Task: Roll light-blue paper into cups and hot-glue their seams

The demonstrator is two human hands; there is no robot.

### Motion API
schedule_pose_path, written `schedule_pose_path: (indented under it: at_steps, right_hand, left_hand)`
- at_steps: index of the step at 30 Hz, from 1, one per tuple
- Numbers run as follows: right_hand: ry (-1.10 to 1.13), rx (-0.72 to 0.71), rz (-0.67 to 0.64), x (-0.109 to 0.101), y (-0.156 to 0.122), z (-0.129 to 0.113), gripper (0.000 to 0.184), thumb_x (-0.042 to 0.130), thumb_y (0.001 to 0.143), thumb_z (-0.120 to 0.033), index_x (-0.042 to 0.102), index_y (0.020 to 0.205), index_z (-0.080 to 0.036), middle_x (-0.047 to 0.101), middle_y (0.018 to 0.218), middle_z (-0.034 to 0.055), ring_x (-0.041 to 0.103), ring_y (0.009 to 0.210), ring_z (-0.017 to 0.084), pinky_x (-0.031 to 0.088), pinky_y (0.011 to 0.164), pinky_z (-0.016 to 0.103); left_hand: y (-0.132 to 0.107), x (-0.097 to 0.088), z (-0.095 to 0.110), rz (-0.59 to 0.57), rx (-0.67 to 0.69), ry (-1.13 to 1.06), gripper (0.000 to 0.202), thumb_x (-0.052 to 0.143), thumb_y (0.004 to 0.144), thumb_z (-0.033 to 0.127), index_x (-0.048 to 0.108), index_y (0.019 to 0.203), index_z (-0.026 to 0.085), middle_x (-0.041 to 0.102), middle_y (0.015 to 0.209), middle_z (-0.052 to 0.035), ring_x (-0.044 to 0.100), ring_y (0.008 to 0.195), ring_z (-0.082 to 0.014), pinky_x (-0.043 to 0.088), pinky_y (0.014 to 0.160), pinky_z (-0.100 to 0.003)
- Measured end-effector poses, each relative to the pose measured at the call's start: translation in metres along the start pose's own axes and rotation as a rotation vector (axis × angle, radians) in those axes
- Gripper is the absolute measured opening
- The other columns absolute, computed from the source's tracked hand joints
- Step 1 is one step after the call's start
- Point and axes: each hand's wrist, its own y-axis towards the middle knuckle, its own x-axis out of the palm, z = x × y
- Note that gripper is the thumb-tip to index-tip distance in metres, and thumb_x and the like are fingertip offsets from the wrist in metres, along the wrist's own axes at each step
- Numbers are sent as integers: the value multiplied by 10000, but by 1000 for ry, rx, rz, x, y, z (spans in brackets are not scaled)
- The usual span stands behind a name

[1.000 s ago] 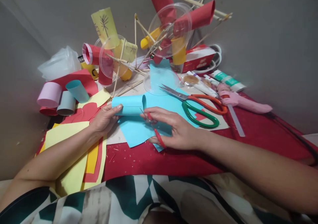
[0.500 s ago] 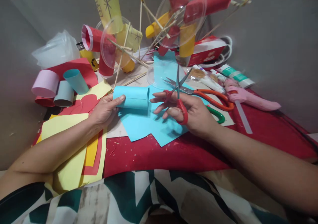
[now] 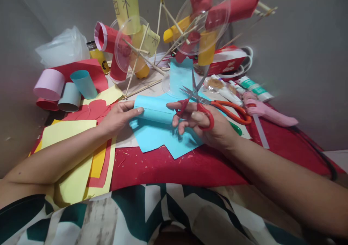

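My left hand [image 3: 118, 116] pinches the left end of a rolled light-blue paper tube [image 3: 154, 111] that lies on a sheet of light-blue paper [image 3: 160, 138]. My right hand [image 3: 202, 123] grips small red-handled scissors [image 3: 194, 100] with fingers through the loops. Their blades point up and stand apart, just right of the tube. The fingertips of my right hand rest against the tube's right end.
Large orange-and-green scissors [image 3: 231, 111] lie behind my right hand. Yellow and red paper sheets [image 3: 73, 147] lie left. Paper rolls [image 3: 62, 89], two skewer-and-paper windmills [image 3: 201, 24], glue tubes [image 3: 252, 87] and a pink glue gun [image 3: 269, 111] crowd the red table [image 3: 190, 165].
My right hand picked the small red scissors up off the blue paper and raised them, blades up and apart. The left hand kept hold of the tube, which unrolled slightly.
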Motion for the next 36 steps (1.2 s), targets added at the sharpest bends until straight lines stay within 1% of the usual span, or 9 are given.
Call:
schedule_pose_path:
  at_steps: [7,11,16,19,23,25,28,31,36]
  right_hand:
    - [86,11,24,-6,4,-12,576,699,779,-685,737,1103,-210,642,762,49,609,715,190,498,505,292]
    - [75,-16,26,-14,7,-16,509,570,870,-690,751,1055,-251,652,811,55,598,737,198,480,521,303]
    - [102,42,-12,-15,7,-20,547,517,885,-717,751,1012,-240,567,713,29,558,692,185,445,520,289]
    - [148,70,-34,-13,7,-21,569,569,841,-725,745,1025,-217,558,702,25,541,670,181,439,507,283]
    - [268,118,-50,-13,8,-19,587,684,768,-707,756,1050,-197,598,726,28,551,664,168,451,494,263]
    - [280,110,-58,-13,9,-17,598,676,779,-706,757,1060,-184,620,739,36,570,668,169,465,495,264]
    - [239,68,-59,-13,10,-15,641,613,814,-740,749,1066,-166,637,729,45,599,665,184,491,490,282]
    - [193,75,-84,-12,10,-15,659,599,814,-767,742,1054,-171,645,725,45,629,675,196,518,499,296]
    - [206,64,-53,-13,12,-15,606,692,777,-711,703,1145,-230,741,1069,82,666,727,178,519,488,265]
  left_hand:
    - [-2,-7,6,275,476,392,394,819,827,409,763,1191,268,719,1286,-63,633,1200,-257,507,1040,-365]
    - [-7,-4,6,207,580,519,318,836,807,357,802,1119,301,712,1303,-63,615,1254,-278,506,1059,-405]
    - [-9,-2,8,150,555,594,216,883,735,321,846,947,317,787,1087,-53,570,1316,-333,354,1215,-535]
    - [-9,-5,11,145,647,720,249,883,726,311,841,971,332,792,1093,-38,551,1315,-334,335,1216,-539]
    - [-11,-6,12,108,774,832,303,900,683,250,833,967,330,800,1038,-32,607,1195,-320,414,1137,-494]
    - [-13,-4,12,87,742,788,267,886,698,236,834,949,312,798,978,-36,658,1083,-303,471,1060,-461]
    - [-15,0,12,45,552,677,128,882,709,252,835,828,259,778,849,-57,698,856,-261,531,899,-404]
    - [-16,3,11,-2,391,581,130,930,654,269,814,697,230,739,712,-58,698,749,-236,539,793,-366]
    - [-11,2,10,158,323,352,213,888,735,420,804,728,224,751,709,-19,674,639,-174,593,629,-312]
